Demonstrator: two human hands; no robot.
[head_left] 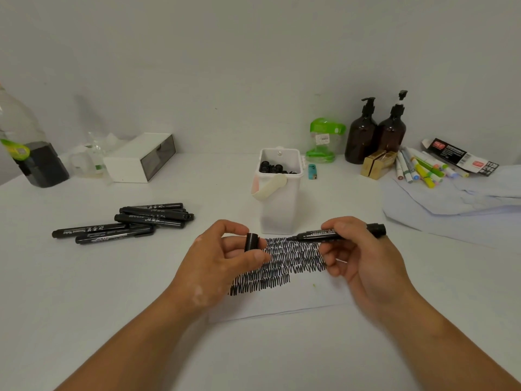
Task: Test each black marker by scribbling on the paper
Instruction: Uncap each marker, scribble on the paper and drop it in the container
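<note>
My right hand [358, 249] holds an uncapped black marker [324, 235] level above the paper, its tip pointing left. My left hand [222, 258] pinches the marker's black cap [251, 242] between thumb and fingers, a short gap from the tip. The white paper [282, 303] lies under both hands, covered with rows of black scribbles [293, 261]. A pile of several capped black markers [127, 221] lies on the table to the left. A white bucket [277, 204] behind the paper holds more black markers.
A white box [139, 156] and a bottle of dark liquid [31, 153] stand at the back left. Two brown pump bottles [375, 134], a green container [324, 139], a lighter [312, 172], coloured markers [420, 169] and loose sheets [456, 204] sit at the back right.
</note>
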